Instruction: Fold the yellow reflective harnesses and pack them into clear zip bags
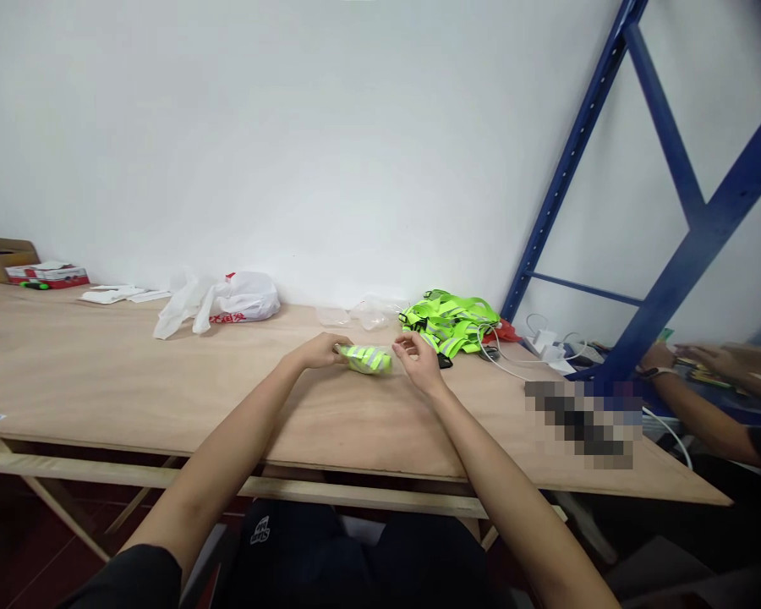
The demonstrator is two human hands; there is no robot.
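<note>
A folded neon-yellow reflective vest (369, 359) with silver stripes is bundled in what looks like a clear plastic bag, just above the wooden table. At its left end, my left hand (322, 350) is closed on the bagged vest. My right hand (420, 362) is at the other end, thumb and fingers pinched together at the bag's transparent edge, which is hard to make out. Behind my right hand lies a loose pile of similar neon reflective vests (450, 320) with black buckles.
Clear plastic bags (361, 314) and a white shopping bag (247, 296) lie along the wall. Boxes (51, 273) stand far left. A white cable (507, 370) runs near a blue metal frame (672, 245). At far right, another person's hands (659, 359) are beside the table.
</note>
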